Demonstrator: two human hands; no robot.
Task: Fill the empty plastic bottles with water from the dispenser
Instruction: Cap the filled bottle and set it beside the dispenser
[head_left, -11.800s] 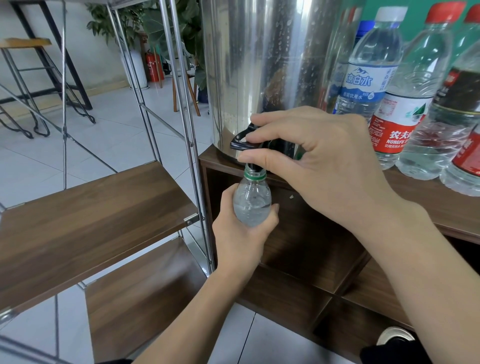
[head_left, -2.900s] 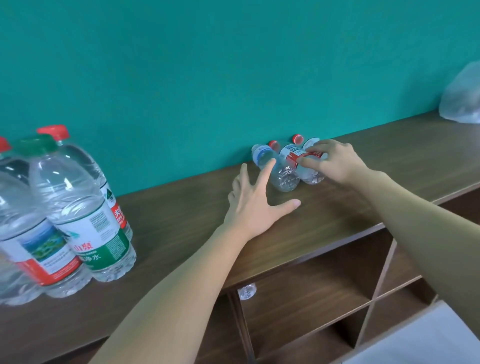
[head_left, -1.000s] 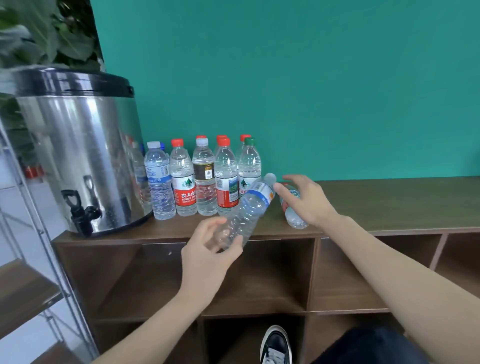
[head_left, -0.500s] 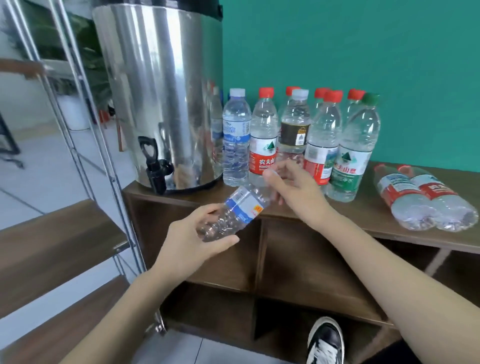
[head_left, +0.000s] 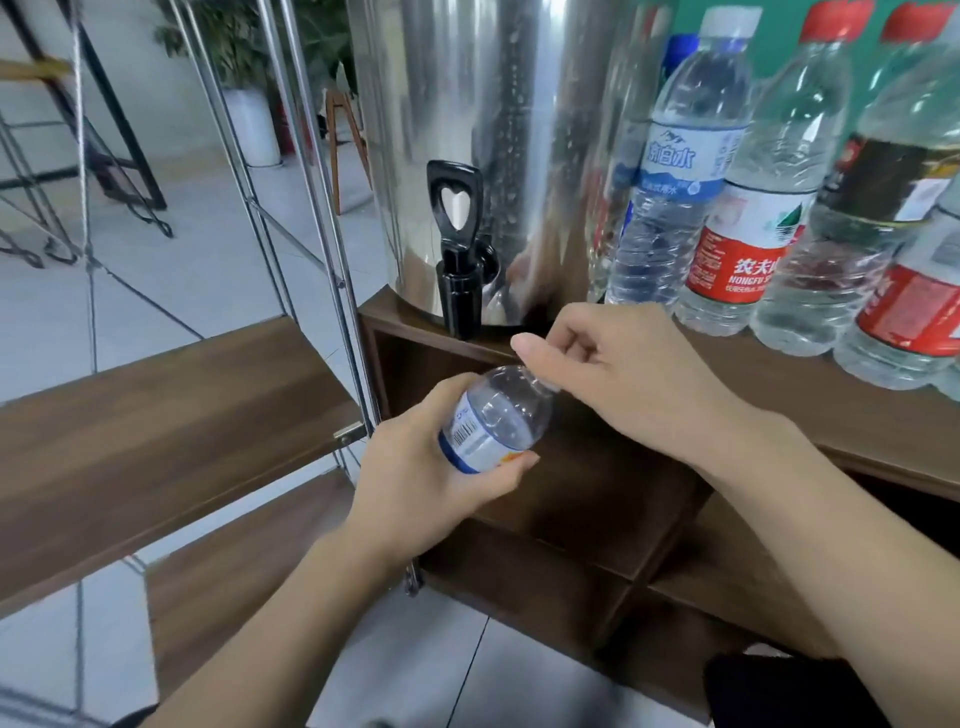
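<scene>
Left hand (head_left: 415, 480): grips the bottle (head_left: 493, 420) by its body, tilted, below the tap.
Right hand (head_left: 618, 382): pinches the bottle's cap end.
Tap (head_left: 457, 249): black, at the cabinet's (head_left: 857, 415) left front corner.
Dispenser (head_left: 498, 130): steel, on that corner.
Bottles (head_left: 670, 171): upright, just right of it.

Open air below the black tap (head_left: 458, 291); standing bottles (head_left: 748, 208) crowd the bench (head_left: 831, 410) right, steel rack posts (head_left: 332, 249) fence left.
</scene>
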